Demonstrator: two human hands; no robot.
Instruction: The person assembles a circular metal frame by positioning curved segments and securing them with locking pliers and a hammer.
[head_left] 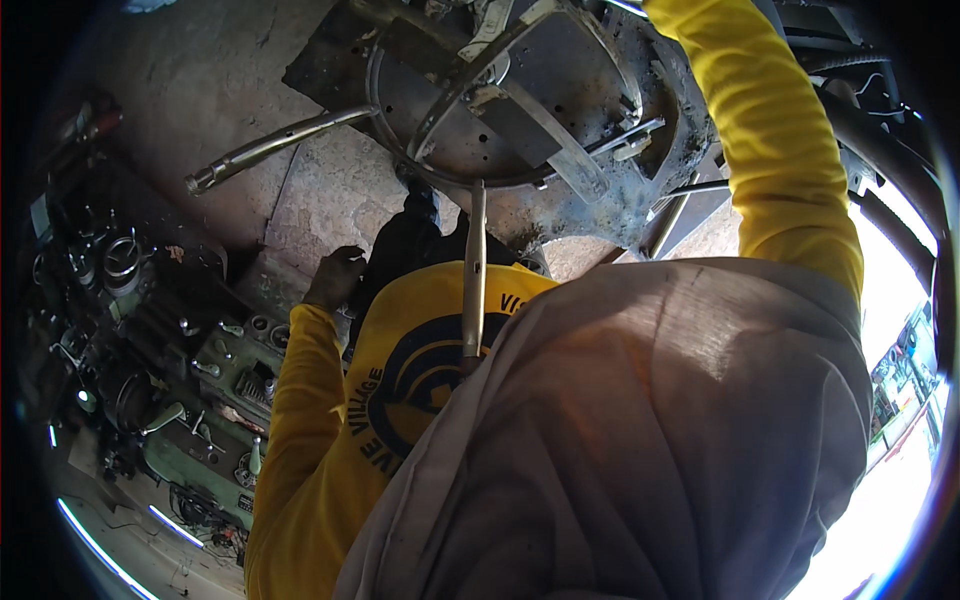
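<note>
My left hand [338, 277] hangs low beside my dark-trousered leg, in shadow. Its fingers look loosely bent and apart, and nothing shows in them. My right arm [790, 120], in a yellow sleeve, reaches up past the top edge, so the right hand is out of sight. Ahead of me a round metal frame [425, 135] of bent bars lies on a steel worktop [520, 215]. One metal tube [290, 135] sticks out from its ring to the left; another tube [475, 270] points toward my chest. A flat metal bar [560, 140] crosses the ring.
On the left stands a green machine [200, 450] with levers and knobs. A perforated dark plate [335, 60] lies under the ring. Grey cloth [650, 420] covers much of the lower view. Dark pipes [880, 150] run along the right, beside a bright opening.
</note>
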